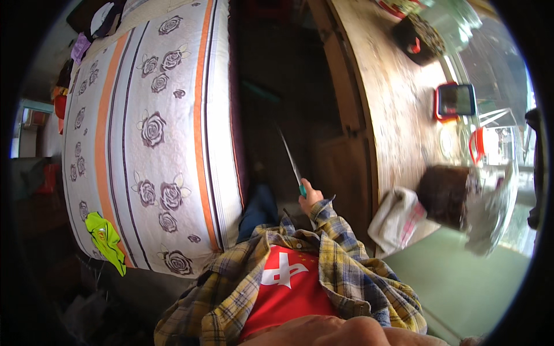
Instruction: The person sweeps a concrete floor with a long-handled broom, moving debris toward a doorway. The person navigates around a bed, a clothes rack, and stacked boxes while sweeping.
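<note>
My right hand point(311, 196) is closed round the teal grip of a long, thin silver pole point(291, 158). The pole slants forward and down into the dark gap between the bed and the wooden cabinet. Near its far end a blurred teal strip point(261, 90) lies low in the shadow. It looks like the head of a mop or broom, but the join is too dark to see. My left hand is not in view; only the plaid sleeve on that side shows.
A bed point(130, 104) with a rose-patterned cover runs along the left, a lime-green cloth point(105, 239) on its near corner. On the right, a wooden top point(398, 115) holds a white towel point(398, 219), a dark bagged block point(444, 190), a small framed screen or mirror point(456, 100) and jars.
</note>
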